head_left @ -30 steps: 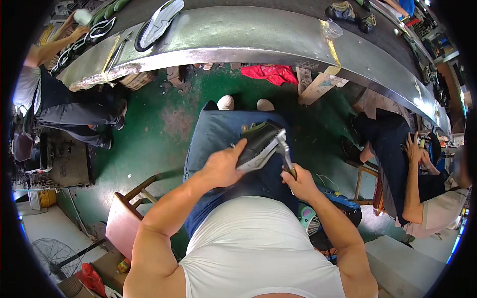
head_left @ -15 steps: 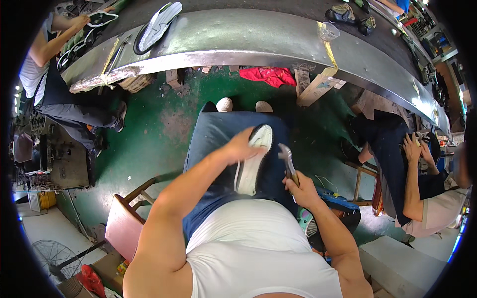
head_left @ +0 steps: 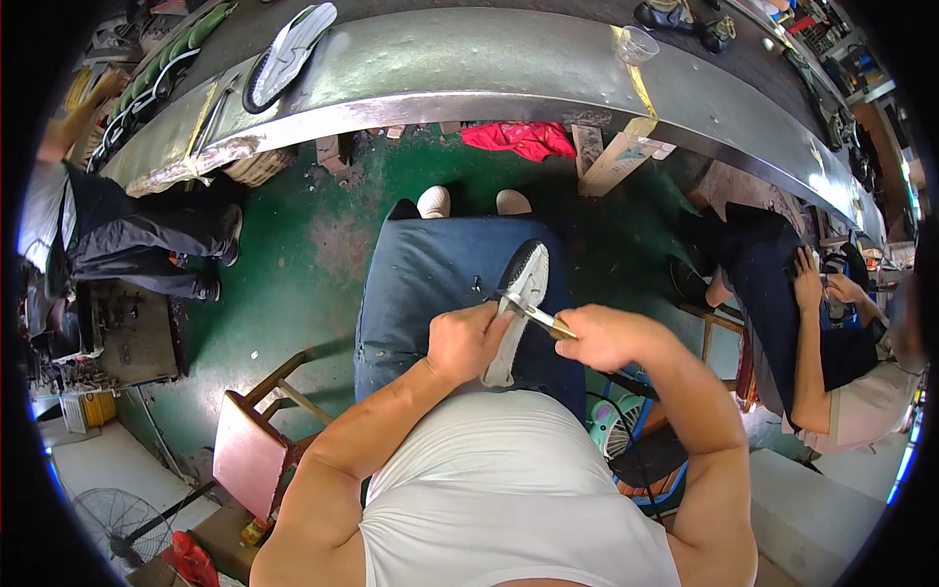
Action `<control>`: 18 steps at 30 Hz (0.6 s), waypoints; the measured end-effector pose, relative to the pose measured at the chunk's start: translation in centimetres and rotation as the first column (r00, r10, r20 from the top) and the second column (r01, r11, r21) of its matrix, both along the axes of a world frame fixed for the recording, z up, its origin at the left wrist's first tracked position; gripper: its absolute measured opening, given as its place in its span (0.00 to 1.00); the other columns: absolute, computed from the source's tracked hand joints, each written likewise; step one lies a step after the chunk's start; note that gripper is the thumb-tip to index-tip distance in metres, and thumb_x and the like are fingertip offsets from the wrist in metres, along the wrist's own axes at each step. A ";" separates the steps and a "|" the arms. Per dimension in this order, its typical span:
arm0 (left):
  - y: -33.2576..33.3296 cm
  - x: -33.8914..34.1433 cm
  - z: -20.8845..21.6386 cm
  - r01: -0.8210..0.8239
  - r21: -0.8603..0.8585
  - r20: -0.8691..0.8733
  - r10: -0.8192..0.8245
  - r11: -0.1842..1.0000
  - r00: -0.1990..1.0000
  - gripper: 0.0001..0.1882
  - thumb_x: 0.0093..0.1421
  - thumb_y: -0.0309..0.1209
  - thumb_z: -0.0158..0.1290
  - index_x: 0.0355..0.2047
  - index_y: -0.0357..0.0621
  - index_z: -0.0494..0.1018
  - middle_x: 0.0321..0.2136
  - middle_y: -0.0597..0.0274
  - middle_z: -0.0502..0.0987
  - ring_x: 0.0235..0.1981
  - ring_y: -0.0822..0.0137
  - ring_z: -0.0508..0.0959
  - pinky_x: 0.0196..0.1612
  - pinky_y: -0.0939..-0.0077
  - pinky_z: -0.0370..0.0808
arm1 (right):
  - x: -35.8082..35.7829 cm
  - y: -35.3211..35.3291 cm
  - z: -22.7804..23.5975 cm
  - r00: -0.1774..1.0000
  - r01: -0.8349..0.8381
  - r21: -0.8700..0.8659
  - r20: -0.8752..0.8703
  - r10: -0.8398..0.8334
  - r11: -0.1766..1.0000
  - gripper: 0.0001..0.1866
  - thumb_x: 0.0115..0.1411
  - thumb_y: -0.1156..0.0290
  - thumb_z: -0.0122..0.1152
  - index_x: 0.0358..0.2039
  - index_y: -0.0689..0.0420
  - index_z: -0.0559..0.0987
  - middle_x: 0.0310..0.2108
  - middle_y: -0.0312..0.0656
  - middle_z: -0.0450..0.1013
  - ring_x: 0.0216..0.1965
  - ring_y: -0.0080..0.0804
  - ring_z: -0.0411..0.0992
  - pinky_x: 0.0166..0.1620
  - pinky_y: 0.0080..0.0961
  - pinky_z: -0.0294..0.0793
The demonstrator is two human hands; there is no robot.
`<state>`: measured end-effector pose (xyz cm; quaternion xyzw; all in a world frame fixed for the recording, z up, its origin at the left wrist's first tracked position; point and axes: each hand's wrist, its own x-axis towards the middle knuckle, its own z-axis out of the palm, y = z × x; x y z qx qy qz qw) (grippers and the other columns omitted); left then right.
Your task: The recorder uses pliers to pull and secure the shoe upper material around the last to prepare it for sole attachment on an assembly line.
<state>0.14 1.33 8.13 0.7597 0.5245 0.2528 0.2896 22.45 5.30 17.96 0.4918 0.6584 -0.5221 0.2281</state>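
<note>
A shoe [head_left: 529,274] with a pale underside and a dark edge lies lengthwise on the dark blue cloth [head_left: 421,279] over my lap, sole side up. My left hand [head_left: 463,340] is closed on its left side, near the middle, with thumb and fingertips at the edge. In my right hand [head_left: 604,336] is a hammer [head_left: 540,318], gripped by the handle and slanting left across the shoe. Its metal head is right by my left fingertips; I cannot tell whether it touches the sole. A small dark bit [head_left: 477,285] shows on the cloth left of the shoe.
A long metal-edged bench [head_left: 469,64] crosses ahead, bearing another upturned shoe [head_left: 289,57] and a clear cup [head_left: 638,44]. Red cloth [head_left: 518,140] lies beneath it. A stool [head_left: 249,455] stands at my left. Co-workers sit at right [head_left: 851,386] and stand at left [head_left: 59,220].
My right hand has swung the hammer left, from beside the shoe to over its middle. My left hand has drawn back from the upper part of the shoe to its left side.
</note>
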 end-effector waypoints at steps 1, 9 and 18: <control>0.0 0.0 -0.7 0.011 -0.001 0.002 -0.011 1.000 1.000 0.11 0.65 0.34 0.53 0.30 0.40 0.77 0.24 0.49 0.79 0.26 0.50 0.81 0.32 0.61 0.78 | 0.7 0.2 -1.4 0.999 -0.039 0.041 -0.018 0.040 0.998 0.16 0.66 0.62 0.55 0.39 0.64 0.76 0.33 0.55 0.77 0.38 0.54 0.77 0.43 0.45 0.75; 0.4 -1.2 -6.5 0.372 -0.696 0.714 0.538 0.614 0.448 0.36 0.74 0.48 0.39 0.73 0.43 0.43 0.66 0.55 0.62 0.67 0.62 0.60 0.67 0.70 0.58 | -1.9 -4.5 -8.3 0.949 0.272 0.338 -0.251 -0.192 0.901 0.14 0.64 0.63 0.57 0.38 0.64 0.75 0.31 0.60 0.76 0.37 0.59 0.76 0.42 0.51 0.73; 1.4 -0.5 -7.0 0.180 -0.697 0.617 0.452 0.694 0.645 0.37 0.72 0.41 0.48 0.74 0.49 0.43 0.65 0.56 0.64 0.63 0.67 0.64 0.65 0.74 0.60 | -1.7 -5.2 -9.0 0.893 0.402 0.324 -0.344 -0.290 0.856 0.13 0.64 0.64 0.58 0.38 0.63 0.75 0.32 0.59 0.76 0.38 0.60 0.75 0.41 0.45 0.72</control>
